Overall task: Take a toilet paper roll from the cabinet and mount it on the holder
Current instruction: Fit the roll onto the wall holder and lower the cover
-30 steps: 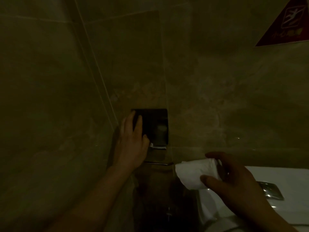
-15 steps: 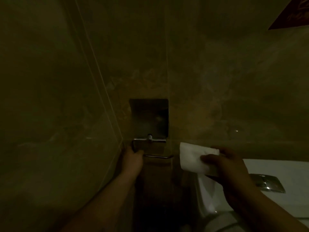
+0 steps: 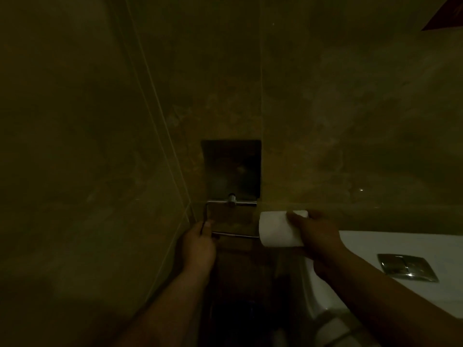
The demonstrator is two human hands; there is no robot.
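A chrome toilet paper holder (image 3: 231, 202) is fixed to the tiled wall in the corner, its dark metal cover flap (image 3: 231, 169) lifted against the wall. Its thin lower bar (image 3: 238, 234) runs out to the right. My left hand (image 3: 199, 242) grips the holder's left bend at the bar's near end. My right hand (image 3: 314, 234) holds a white toilet paper roll (image 3: 278, 229) lying sideways, its left end at the free tip of the bar. The room is very dim.
A white toilet cistern (image 3: 400, 246) with a chrome flush plate (image 3: 407, 266) sits at the lower right. Tiled walls meet in a corner just left of the holder. A dark red sign corner (image 3: 448, 16) shows at the top right.
My left hand dropped from the cover flap to the holder's left bend, leaving the flap up. My right hand raised the roll and brought it left to the bar's free tip.
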